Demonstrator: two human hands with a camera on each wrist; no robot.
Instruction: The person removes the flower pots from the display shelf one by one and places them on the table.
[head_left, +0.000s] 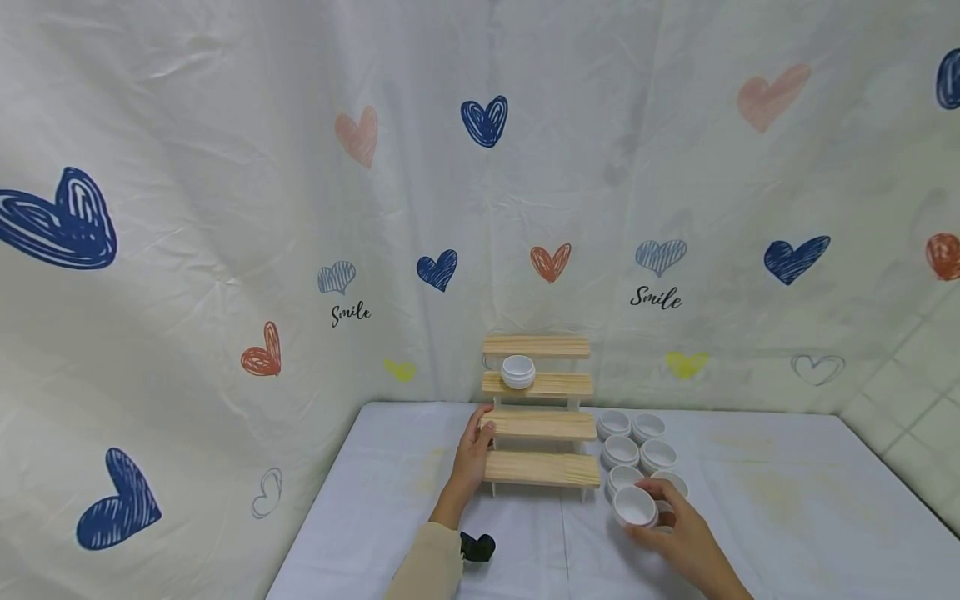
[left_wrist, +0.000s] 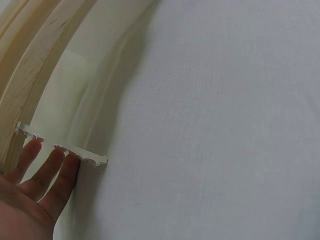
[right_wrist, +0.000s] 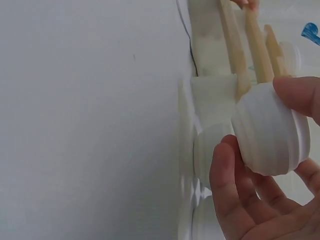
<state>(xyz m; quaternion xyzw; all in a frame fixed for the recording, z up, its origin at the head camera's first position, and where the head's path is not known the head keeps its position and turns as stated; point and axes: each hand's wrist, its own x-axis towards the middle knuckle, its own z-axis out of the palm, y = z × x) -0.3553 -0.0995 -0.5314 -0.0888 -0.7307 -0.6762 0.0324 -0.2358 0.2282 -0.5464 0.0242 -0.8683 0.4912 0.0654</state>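
Note:
A small wooden stepped shelf (head_left: pixel 542 425) stands at the back of the white-covered table (head_left: pixel 750 500). One white ribbed cup (head_left: pixel 517 371) sits on its second step from the top. My left hand (head_left: pixel 472 454) rests against the shelf's left end, fingers straight along the wood (left_wrist: pixel 47 172). My right hand (head_left: pixel 675 533) grips a white ribbed cup (head_left: pixel 634 507) (right_wrist: pixel 270 130) just off the table, thumb and fingers curled round it. Several more white cups (head_left: pixel 637 446) stand in rows right of the shelf.
A cloth with heart prints and "Smile" lettering (head_left: pixel 656 297) hangs behind and to the left. A small black object (head_left: pixel 477 547) sits at my left wrist. The table's front and right parts are bare white cloth.

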